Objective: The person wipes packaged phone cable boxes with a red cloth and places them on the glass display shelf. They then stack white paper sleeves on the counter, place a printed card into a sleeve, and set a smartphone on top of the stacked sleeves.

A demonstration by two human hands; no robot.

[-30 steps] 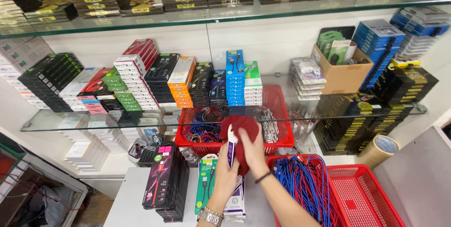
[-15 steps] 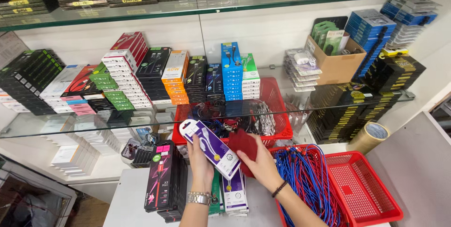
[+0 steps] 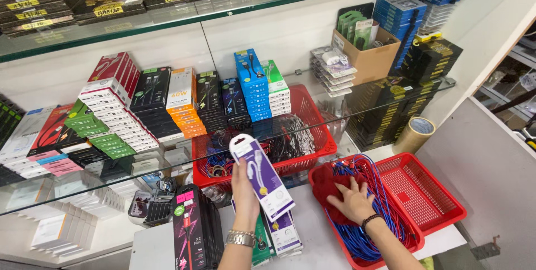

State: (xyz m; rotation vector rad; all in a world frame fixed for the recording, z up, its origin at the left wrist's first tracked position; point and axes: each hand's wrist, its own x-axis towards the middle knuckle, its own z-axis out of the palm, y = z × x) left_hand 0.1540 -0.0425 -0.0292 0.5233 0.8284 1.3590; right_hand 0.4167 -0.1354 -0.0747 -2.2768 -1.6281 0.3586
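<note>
1. Bright, even indoor light from overhead; colours saturated.
2. Shadows soft and short, darkest under the glass shelf (image 3: 184, 161).
3. Pale reflections on the glass, mild glare on the white wall (image 3: 290, 30).
4. Sharp centre; wide-angle bend at the edges, slight softness in the corners.

a white counter (image 3: 318, 231) carries red baskets (image 3: 430, 203) on the right, a tape roll (image 3: 414, 134) far right, and stacked cable packages (image 3: 192, 233) near left; a glass shelf (image 3: 100, 183) above holds boxes.
</note>
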